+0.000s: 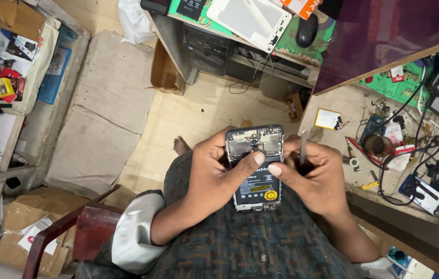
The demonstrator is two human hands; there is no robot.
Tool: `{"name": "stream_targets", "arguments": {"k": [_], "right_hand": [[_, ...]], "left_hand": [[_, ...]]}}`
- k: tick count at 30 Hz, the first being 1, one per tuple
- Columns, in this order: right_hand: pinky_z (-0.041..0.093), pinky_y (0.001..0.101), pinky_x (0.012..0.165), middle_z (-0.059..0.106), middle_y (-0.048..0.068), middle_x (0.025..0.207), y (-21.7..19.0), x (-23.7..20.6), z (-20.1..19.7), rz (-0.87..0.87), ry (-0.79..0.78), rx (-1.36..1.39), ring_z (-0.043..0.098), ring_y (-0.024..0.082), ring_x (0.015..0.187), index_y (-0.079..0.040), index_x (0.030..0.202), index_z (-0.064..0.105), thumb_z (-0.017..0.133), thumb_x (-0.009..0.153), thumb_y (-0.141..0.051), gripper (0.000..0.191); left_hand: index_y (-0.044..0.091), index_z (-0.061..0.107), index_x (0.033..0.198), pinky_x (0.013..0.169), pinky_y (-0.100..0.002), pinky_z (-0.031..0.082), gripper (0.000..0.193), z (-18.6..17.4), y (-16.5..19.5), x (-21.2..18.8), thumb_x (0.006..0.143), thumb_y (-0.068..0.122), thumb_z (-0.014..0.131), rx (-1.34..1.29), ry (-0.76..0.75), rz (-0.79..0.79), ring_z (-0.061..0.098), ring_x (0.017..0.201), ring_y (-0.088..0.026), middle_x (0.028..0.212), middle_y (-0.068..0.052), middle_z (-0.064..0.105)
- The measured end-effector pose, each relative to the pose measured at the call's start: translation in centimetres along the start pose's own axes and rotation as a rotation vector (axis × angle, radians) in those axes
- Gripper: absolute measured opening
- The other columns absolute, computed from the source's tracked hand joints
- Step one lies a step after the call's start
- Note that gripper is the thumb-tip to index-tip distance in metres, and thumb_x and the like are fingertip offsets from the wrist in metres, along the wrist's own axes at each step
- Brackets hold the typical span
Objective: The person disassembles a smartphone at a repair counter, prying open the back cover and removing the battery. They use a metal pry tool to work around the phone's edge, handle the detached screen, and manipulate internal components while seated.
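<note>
An opened smartphone (pixel 254 168), back cover off so battery and circuit board show, sits over the person's lap, left of the cluttered workbench (pixel 356 111). The left hand (pixel 214 173) clasps its edge, thumb pressed across the battery to steady it. The right hand (pixel 312 175) supports the other side while apparently pinching a thin metal pry tool (pixel 303 146) upright.

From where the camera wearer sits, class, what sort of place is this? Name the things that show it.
Most likely a small phone repair shop. Both hands hold an opened phone with its back off and battery showing. The workbench beside it is strewn with small tools, cables and parts, and boxed goods are stacked at the left.
</note>
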State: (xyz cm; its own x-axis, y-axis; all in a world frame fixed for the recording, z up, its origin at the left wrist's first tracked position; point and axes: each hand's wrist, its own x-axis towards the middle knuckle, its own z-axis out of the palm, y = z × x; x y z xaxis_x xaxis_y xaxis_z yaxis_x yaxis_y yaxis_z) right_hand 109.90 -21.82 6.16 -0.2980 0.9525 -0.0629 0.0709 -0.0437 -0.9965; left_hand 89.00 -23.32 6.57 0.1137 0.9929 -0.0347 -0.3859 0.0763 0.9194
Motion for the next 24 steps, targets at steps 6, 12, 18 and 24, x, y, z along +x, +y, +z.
{"name": "stream_targets", "arguments": {"k": [6, 12, 18, 24], "right_hand": [[0.030, 0.0207, 0.060, 0.059, -0.005, 0.079, 0.5, 0.2, -0.2, -0.010, -0.040, 0.035, 0.040, 0.001, 0.068, 0.002, 0.105, 0.072, 0.081, 0.090, -0.007, 0.020], [0.046, 0.0229, 0.069, 0.071, 0.003, 0.091, 1.0, 0.5, -0.4, 0.021, 0.023, 0.158, 0.060, 0.006, 0.076, 0.006, 0.111, 0.069, 0.069, 0.088, -0.003, 0.025], [0.031, 0.0207, 0.054, 0.068, 0.006, 0.085, 0.9, 0.9, -0.4, -0.012, 0.079, 0.299, 0.045, 0.003, 0.059, 0.008, 0.108, 0.072, 0.069, 0.095, 0.000, 0.016], [0.049, 0.0221, 0.074, 0.072, 0.008, 0.094, -0.2, 1.2, -0.6, -0.107, 0.011, 0.090, 0.063, 0.008, 0.082, 0.006, 0.100, 0.072, 0.071, 0.096, 0.001, 0.007]], "left_hand": [[-0.006, 0.069, 0.115, 0.082, -0.022, 0.059, 0.023, 0.3, 0.2, 0.0, 0.098, 0.010, 0.073, 0.011, 0.014, -0.009, 0.072, 0.093, -0.006, 0.105, -0.009, 0.079], [-0.007, 0.071, 0.110, 0.076, -0.021, 0.058, 0.021, 0.1, 1.0, -0.7, 0.097, 0.011, 0.074, 0.114, 0.039, 0.008, 0.071, 0.084, -0.005, 0.096, -0.007, 0.079], [-0.006, 0.072, 0.108, 0.071, -0.021, 0.058, 0.020, 0.5, 1.5, -1.3, 0.096, 0.010, 0.076, 0.116, 0.082, -0.001, 0.070, 0.080, -0.005, 0.092, -0.007, 0.079], [-0.005, 0.073, 0.109, 0.072, -0.021, 0.059, 0.020, 0.7, 1.9, -1.7, 0.096, 0.010, 0.076, 0.124, 0.082, 0.015, 0.071, 0.081, -0.004, 0.093, -0.006, 0.079]]}}
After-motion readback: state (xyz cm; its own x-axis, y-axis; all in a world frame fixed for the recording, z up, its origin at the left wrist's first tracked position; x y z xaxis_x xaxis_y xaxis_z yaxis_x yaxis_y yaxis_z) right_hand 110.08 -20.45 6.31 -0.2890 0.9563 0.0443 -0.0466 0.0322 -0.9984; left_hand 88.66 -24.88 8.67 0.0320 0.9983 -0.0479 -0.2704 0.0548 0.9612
